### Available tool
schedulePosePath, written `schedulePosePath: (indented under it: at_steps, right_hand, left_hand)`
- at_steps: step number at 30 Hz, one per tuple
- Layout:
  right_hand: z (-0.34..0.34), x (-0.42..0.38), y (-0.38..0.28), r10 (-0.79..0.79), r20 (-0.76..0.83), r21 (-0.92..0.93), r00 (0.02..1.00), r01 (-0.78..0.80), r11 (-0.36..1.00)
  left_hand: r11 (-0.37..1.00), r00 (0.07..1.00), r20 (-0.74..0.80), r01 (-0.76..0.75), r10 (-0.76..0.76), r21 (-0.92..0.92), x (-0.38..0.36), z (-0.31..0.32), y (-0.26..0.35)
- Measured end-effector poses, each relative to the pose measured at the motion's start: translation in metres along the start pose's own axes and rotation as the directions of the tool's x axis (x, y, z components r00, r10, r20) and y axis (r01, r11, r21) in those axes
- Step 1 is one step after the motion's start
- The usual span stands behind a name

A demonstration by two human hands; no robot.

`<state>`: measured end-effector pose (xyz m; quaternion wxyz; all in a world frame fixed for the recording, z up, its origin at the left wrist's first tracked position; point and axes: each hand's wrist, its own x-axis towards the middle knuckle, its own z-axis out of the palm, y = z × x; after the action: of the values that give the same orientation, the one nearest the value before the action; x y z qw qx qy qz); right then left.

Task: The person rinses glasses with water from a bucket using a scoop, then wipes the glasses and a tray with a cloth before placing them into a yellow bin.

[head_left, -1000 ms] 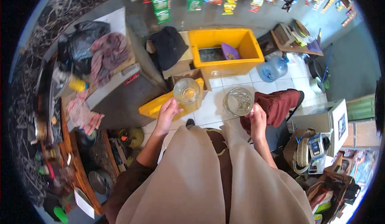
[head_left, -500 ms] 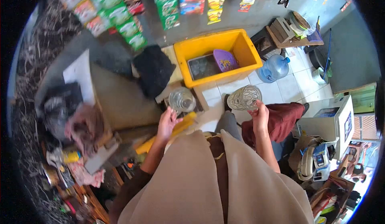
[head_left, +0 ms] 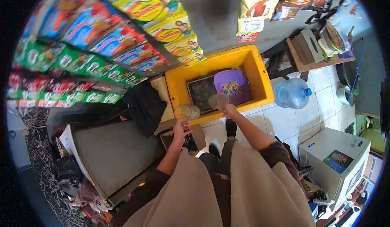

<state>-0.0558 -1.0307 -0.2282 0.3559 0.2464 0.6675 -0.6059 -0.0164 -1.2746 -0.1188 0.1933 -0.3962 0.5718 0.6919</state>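
Observation:
My left hand [head_left: 181,130] is closed on a clear drinking glass [head_left: 187,112], tipped on its side at the near left rim of a yellow tub [head_left: 266,81]. My right hand [head_left: 230,111] grips a second glass [head_left: 219,101], slightly blurred, over the tub's near side. Inside the tub lie a purple basin [head_left: 245,93] with small yellow and blue marks or bits in it, and a dark tray [head_left: 196,89] to its left. Whether the tray holds liquid or round objects, I cannot make out.
Strings of sachets [head_left: 168,34] hang from above on the wall. Right of the tub lies a blue water jug [head_left: 291,93] on white floor tiles [head_left: 258,121]. A white box-shaped unit [head_left: 335,150] stands at the right. Black cloth [head_left: 146,109] and a grey-topped surface [head_left: 118,154] are at the left.
Both hands have brought the glasses forward and closer together, up to the yellow tub. My view has moved toward the wall, so the hanging sachets look larger.

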Motion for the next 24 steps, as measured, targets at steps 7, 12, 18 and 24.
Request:
schedulePosePath:
  at_steps: [7,12,18,24]
  right_hand:
    - [0.069,0.226,0.095,0.092,0.243,0.578,0.966,-0.220,0.786]
    - [0.110,0.318,0.157,-0.293,-0.304,-0.251,0.907,0.220,0.943]
    - [0.064,0.269,0.125,-0.295,-0.662,-0.485,0.689,-0.093,0.870]
    - [-0.044,0.260,0.088,-0.149,-0.565,-0.527,0.812,-0.217,0.822]
  left_hand:
    - [0.976,0.990,-0.027,0.140,-0.138,0.168,0.149,0.022,-0.050]
    - [0.874,0.953,0.068,0.240,-0.294,0.423,0.268,-0.002,-0.117]
    - [0.970,0.997,0.022,0.072,-0.079,0.232,0.323,0.040,-0.185]
    - [0.674,0.949,0.314,-0.216,-0.026,0.706,0.390,0.095,-0.238]
